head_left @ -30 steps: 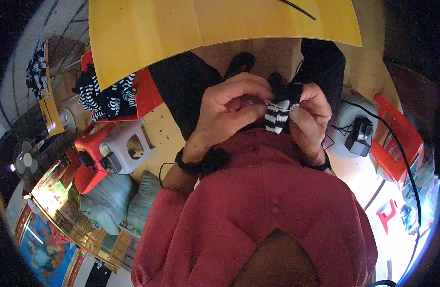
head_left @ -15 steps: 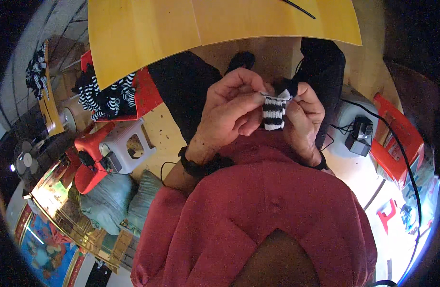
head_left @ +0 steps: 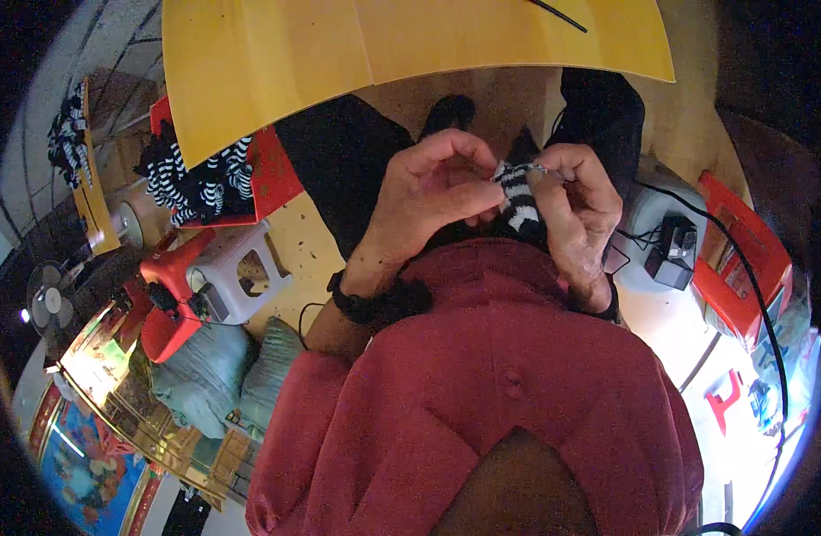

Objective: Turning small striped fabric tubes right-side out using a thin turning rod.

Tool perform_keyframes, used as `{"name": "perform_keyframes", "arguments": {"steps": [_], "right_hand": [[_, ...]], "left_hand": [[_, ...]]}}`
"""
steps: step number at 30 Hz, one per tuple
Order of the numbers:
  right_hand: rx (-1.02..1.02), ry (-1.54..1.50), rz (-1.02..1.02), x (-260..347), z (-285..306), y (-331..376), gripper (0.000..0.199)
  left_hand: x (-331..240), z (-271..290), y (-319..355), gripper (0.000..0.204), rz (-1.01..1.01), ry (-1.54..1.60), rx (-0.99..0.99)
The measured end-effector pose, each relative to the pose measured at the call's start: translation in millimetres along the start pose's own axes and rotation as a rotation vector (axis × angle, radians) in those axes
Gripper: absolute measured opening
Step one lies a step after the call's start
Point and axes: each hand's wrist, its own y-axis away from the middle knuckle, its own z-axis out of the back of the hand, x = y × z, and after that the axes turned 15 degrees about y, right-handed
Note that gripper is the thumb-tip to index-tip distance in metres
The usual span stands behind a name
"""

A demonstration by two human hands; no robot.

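Observation:
A small knitted piece with black and white stripes hangs between my hands, in front of my lap. My left hand pinches its upper left edge between thumb and fingertips, the other fingers curled. On the opposite side, my right hand grips the upper right edge between thumb and forefinger. The piece slants, its lower end falling toward the right by my right palm. Its kind, sock or glove part, cannot be made out. Whether anything thin lies in the fingertips is too small to see.
A yellow tabletop stretches ahead, with a thin black rod on it. At left, a red bin holds striped knitwear near a white stool. Black boxes and a cable are at right.
The knitted piece has turned from hanging straight to slanting down toward the right. My right hand has moved slightly right and rotated; both hands still pinch its upper edge.

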Motion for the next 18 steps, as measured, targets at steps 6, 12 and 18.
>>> {"name": "perform_keyframes", "arguments": {"steps": [6,12,18], "right_hand": [[0.060,0.036,0.064,0,5,-3,0.008],[0.301,-0.303,-0.361,24,23,-2,0.009],[0.204,-0.162,-0.248,30,15,6,0.014]], "left_hand": [[-4,7,-1,0.019,0.103,-0.350,0.032],[14,16,-4,0.016,0.010,0.425,-0.003],[27,32,-9,0.036,-0.003,0.608,0.103]]}}
